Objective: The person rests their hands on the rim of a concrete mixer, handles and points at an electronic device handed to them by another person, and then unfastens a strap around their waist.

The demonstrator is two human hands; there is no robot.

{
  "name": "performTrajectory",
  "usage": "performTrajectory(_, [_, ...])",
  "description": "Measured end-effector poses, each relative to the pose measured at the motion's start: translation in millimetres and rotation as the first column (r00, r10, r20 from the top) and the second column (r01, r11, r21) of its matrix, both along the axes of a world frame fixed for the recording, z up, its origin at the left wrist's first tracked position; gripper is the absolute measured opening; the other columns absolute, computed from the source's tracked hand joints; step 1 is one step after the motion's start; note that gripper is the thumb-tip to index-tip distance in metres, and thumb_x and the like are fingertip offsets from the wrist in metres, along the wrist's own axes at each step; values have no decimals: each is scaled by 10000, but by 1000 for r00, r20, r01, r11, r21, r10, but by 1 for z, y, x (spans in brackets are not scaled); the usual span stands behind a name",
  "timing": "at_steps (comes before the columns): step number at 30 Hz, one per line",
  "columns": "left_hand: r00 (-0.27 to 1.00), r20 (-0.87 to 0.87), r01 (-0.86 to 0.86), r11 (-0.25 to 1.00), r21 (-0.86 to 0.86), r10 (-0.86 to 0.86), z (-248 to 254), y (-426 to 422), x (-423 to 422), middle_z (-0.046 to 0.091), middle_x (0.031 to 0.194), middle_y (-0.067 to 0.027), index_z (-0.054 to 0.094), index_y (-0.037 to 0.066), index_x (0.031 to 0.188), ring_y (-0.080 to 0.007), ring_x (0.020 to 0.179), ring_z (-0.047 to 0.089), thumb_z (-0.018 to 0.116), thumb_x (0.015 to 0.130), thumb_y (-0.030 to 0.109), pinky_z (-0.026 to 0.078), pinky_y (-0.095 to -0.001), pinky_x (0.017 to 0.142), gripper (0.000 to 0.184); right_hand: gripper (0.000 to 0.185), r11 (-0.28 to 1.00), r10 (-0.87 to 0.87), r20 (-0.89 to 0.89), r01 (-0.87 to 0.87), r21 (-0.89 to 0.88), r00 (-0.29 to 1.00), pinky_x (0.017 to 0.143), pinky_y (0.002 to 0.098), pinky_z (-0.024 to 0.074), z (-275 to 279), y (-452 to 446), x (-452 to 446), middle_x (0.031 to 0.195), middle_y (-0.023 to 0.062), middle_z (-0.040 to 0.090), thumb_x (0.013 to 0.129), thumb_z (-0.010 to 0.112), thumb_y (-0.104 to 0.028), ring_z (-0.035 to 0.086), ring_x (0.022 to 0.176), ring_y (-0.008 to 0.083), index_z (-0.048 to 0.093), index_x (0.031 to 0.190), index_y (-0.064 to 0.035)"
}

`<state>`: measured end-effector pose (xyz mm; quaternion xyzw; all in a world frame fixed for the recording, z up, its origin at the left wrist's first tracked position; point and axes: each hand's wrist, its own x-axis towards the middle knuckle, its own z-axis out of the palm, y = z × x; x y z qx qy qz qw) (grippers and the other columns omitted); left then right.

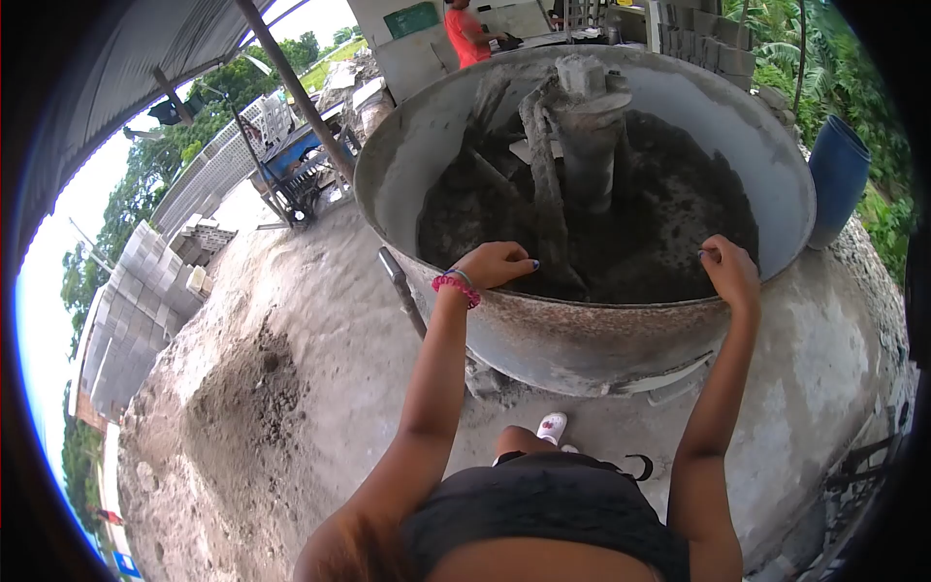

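My left hand (pixel 497 264), with a pink beaded bracelet (pixel 458 284) at the wrist, is over the near rim of a big round metal mixer drum (pixel 572 330). Its fingers are loosely extended and nothing shows in them. Farther right, my right hand (pixel 732 272) is over the same rim with its fingers curled in, holding nothing that I can see. Dark grey wet mix (pixel 679 209) lies in the drum. A cement-crusted central post (pixel 587 145) rises from the mix, with a crusted arm (pixel 543 175) reaching down towards the near side.
A metal bar (pixel 400 286) slants beside the drum's left side. A grey sandy heap (pixel 257 398) lies to the left, with stacked blocks (pixel 145 301) beyond. A blue barrel (pixel 839 179) stands at right. Behind the drum is a person in a red shirt (pixel 467 37).
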<state>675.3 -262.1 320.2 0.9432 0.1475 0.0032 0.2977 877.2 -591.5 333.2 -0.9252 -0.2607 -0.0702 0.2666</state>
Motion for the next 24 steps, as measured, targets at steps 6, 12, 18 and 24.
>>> performTrajectory(6, [993,-88,-72,997,31,75,7,-8,-3,654,1005,-144,628,22,1048,-258,942,616,575,834,439,459,-335,847,472,174,998,17,21,-18,54,1000,720,378,475,-3,-3,-1,850,60,655,837,589,-269,626,821,259,613,947,-136])
performTrajectory(12, [988,-143,-42,996,75,53,4,-4,3,647,1035,-152,626,31,1064,-261,972,608,573,826,457,451,-336,871,491,230,1000,21,16,-21,-9,1000,747,369,470,1,-3,-3,867,59,660,827,593,-285,625,827,256,617,971,-106])
performTrajectory(18, [979,-201,-20,993,116,43,4,-8,-1,633,1087,-149,603,41,1116,-274,1026,591,566,819,489,433,-335,902,539,233,998,15,-34,-17,-59,999,755,366,470,1,0,1,890,58,661,817,604,-290,623,851,247,623,977,-122])
performTrajectory(24, [966,-244,-50,988,147,85,8,-14,-1,633,1086,-139,602,49,1130,-280,1016,592,575,789,521,440,-348,890,583,232,1000,-4,-26,4,-7,1000,754,358,467,-2,-1,2,873,38,659,820,592,-319,624,827,230,630,962,-140])
